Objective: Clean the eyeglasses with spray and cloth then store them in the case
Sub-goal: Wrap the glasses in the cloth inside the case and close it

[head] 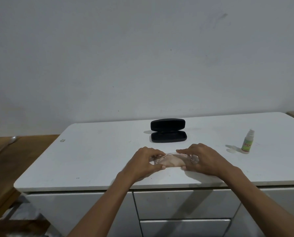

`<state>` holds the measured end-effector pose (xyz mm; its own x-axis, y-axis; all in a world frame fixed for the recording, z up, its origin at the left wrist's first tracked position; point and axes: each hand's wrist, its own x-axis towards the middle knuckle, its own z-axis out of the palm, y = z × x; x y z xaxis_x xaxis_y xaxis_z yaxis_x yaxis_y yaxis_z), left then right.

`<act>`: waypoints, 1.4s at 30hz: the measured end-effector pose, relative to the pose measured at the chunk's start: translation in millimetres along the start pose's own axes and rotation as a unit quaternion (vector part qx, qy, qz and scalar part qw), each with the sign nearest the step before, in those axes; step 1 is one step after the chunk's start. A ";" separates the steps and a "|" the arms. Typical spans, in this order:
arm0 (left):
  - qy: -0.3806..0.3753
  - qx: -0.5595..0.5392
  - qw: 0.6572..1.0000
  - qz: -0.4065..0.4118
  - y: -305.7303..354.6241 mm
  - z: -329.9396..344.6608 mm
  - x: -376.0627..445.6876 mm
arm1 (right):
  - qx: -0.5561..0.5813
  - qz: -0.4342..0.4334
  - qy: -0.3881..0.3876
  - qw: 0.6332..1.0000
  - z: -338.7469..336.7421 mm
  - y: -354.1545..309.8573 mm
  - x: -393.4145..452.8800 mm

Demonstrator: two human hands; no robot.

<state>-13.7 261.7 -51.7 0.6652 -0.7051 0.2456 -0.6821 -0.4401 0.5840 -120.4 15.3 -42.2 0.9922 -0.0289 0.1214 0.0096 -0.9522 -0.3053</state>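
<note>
Thin clear-framed eyeglasses (170, 153) lie over a pale pink cloth (172, 161) near the front of the white table (98, 156). My left hand (145, 162) pinches their left end and my right hand (205, 159) pinches their right end, thumbs resting on the cloth. A black case (168, 130) stands open just behind my hands, its lid upright and its inside bare. A small green spray bottle (247, 141) stands upright at the right, with its clear cap (232, 148) lying beside it.
A wall runs right behind the table. White drawers (182, 204) sit under the table's front edge. A brown wooden surface (11, 156) with a metal utensil adjoins on the left.
</note>
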 end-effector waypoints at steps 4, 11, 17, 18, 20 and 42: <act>-0.006 0.002 1.000 0.003 -1.4 0.1 0.3 | 0.002 -0.009 0.013 1.000 -0.6 1.8 1.4; 0.001 0.031 0.999 0.018 -3.6 0.7 9.8 | 0.002 -0.030 0.045 0.999 -2.0 0.9 3.8; 0.000 0.016 1.000 0.014 -8.2 -0.5 23.6 | 0.019 -0.043 0.089 0.995 -7.4 -2.5 10.6; 0.000 0.012 1.000 0.011 -9.2 -0.1 25.0 | 0.021 -0.047 0.096 0.994 -7.0 -0.7 13.3; 0.009 0.015 1.000 0.005 -11.6 0.4 28.2 | 0.025 -0.054 0.104 0.993 -6.1 1.4 20.0; 0.045 -0.001 0.998 -0.038 -33.0 -3.4 120.3 | 0.097 0.004 0.120 0.988 2.7 37.4 119.8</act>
<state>89.9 193.4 -38.8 0.7393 -0.6171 0.2693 -0.6284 -0.4888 0.6051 -0.8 -23.0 -41.7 0.9345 -0.1298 0.3314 0.0486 -0.8758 -0.4802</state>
